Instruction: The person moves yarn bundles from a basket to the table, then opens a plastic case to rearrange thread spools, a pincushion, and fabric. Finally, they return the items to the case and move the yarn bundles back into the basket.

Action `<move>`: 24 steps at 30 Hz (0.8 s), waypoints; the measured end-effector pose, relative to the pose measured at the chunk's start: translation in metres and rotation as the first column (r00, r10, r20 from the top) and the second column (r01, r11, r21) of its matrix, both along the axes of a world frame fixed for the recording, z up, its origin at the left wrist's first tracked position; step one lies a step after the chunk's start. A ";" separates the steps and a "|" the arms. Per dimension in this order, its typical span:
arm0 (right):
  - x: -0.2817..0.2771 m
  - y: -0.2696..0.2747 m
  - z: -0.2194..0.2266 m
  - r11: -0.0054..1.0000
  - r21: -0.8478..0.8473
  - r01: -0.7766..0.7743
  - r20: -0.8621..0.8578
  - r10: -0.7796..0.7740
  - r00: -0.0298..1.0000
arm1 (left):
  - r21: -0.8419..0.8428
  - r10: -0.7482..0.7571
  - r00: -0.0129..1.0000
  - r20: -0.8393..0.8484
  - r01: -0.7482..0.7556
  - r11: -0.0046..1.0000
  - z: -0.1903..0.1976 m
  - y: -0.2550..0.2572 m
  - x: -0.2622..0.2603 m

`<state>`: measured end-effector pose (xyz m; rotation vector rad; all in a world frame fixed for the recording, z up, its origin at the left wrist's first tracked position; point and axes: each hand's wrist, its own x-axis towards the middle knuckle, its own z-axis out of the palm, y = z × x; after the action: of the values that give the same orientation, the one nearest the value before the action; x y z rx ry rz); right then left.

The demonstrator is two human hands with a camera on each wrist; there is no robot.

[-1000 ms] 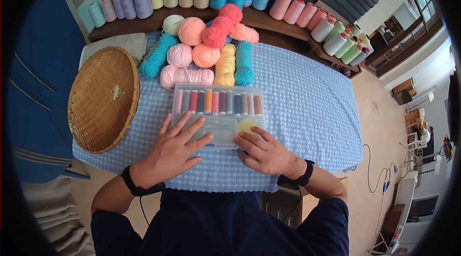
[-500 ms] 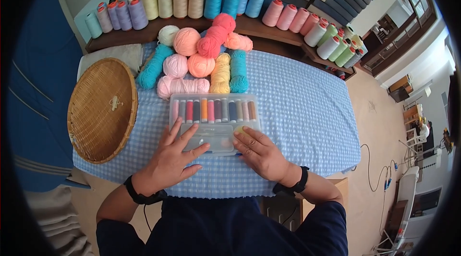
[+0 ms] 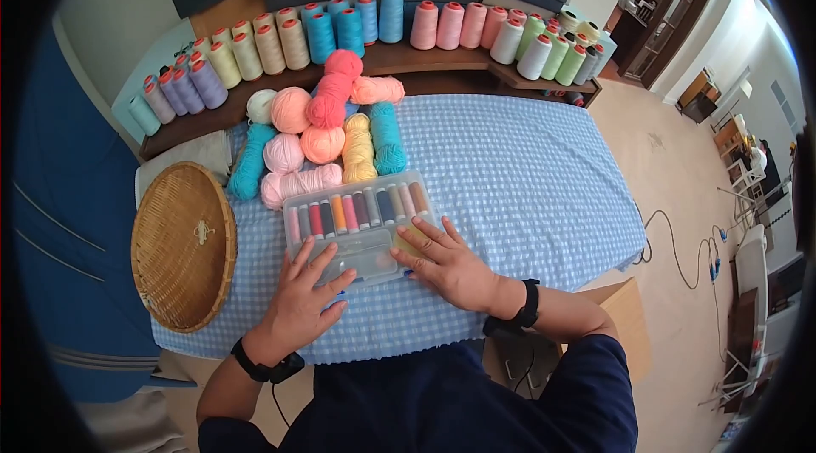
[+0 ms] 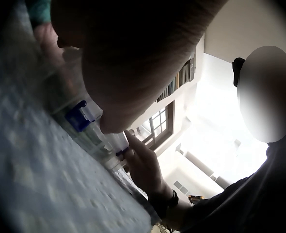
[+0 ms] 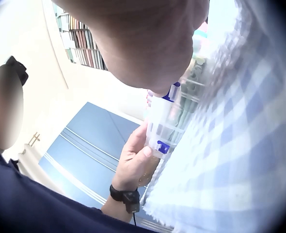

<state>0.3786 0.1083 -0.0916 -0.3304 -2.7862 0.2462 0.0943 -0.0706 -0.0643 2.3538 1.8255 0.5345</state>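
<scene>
My left hand [image 3: 297,307] and my right hand [image 3: 459,273], both with fingers spread, rest upon the plastic box [image 3: 364,261] of thread spools [image 3: 349,213], just beside the yarn [image 3: 323,145].

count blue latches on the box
2: left latch by the left hand, right latch by the right hand, both on the near side of the box. Others may be hidden.

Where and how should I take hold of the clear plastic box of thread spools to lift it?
Probably by both short ends, coming in from left and right together: the clear plastic box is wide and lies flat on the blue-and-white checked cloth. A pale pink yarn skein crowds its back edge, and blue plastic latches sit along the front.
</scene>
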 end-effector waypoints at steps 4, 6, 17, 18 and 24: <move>0.006 -0.005 -0.001 0.989 -0.138 0.055 -0.091 -0.068 0.994 | 0.049 0.025 0.991 0.133 -0.031 0.998 0.003 -0.004 0.010; 0.017 -0.008 0.002 0.987 -0.152 0.053 -0.102 -0.069 0.992 | -0.031 -0.047 0.992 0.113 0.051 0.998 0.004 -0.004 0.017; 0.123 -0.007 0.030 0.887 0.069 0.457 0.132 -0.462 0.877 | 0.083 -0.463 0.864 0.198 0.456 0.886 -0.018 0.099 0.090; 0.128 0.007 0.028 0.882 0.064 0.467 0.126 -0.471 0.873 | 0.130 -0.482 0.837 0.259 0.465 0.876 -0.022 0.111 0.092; 0.113 0.087 0.026 0.887 0.090 0.453 0.088 -0.460 0.883 | 0.120 -0.307 0.938 0.161 0.290 0.949 0.001 0.080 0.071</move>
<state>0.4911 0.1952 -0.0651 -0.9922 -2.7068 0.0189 0.1654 0.0093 -0.0632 2.4879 1.3615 0.7748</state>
